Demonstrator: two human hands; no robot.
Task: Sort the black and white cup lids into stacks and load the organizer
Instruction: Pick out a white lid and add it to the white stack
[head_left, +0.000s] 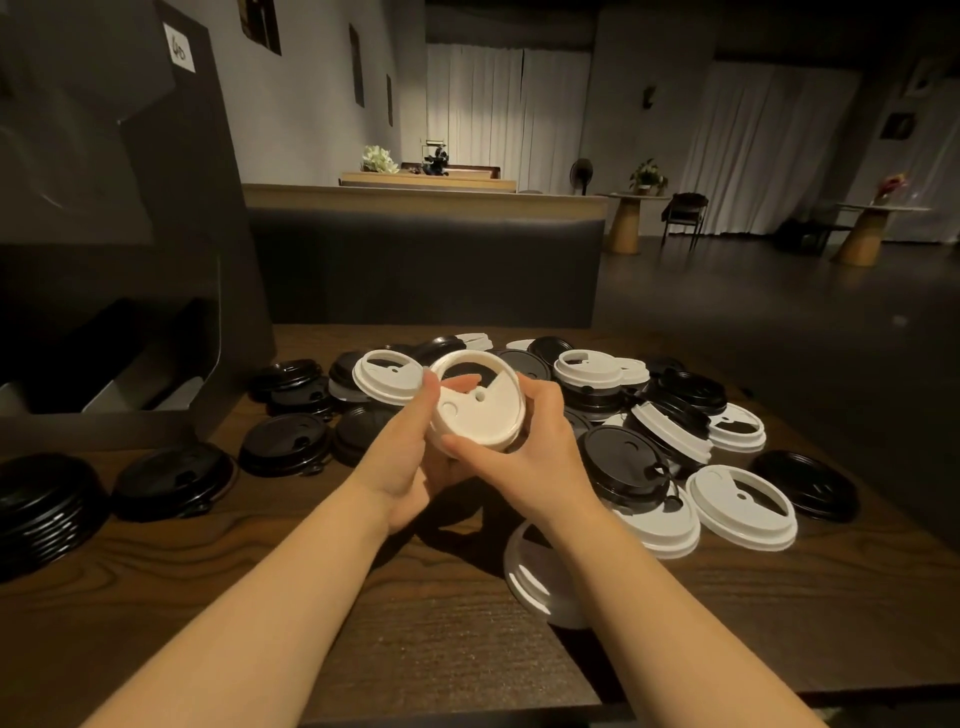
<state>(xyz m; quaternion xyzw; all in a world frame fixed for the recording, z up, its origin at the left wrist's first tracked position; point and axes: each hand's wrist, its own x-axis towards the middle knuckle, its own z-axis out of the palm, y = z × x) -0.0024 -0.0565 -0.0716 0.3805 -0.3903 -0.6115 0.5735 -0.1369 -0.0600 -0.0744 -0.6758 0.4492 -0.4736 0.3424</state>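
Note:
Both my hands hold a short stack of white lids (480, 402) above the table's middle. My left hand (410, 457) grips its left side and underside, and my right hand (524, 452) wraps its right side with the thumb across the front. Behind and to the right lies a mixed pile of black and white lids (649, 410). A stack of black lids (44, 506) stands at the left edge, with single black lids (174, 486) beside it. The dark organizer (119, 249) stands at the back left. One white lid (540, 577) lies under my right forearm.
The wooden table (415, 649) ends close to me at the bottom. A dark upholstered bench back (426, 265) runs behind the table. Round tables and a chair stand far off at the right.

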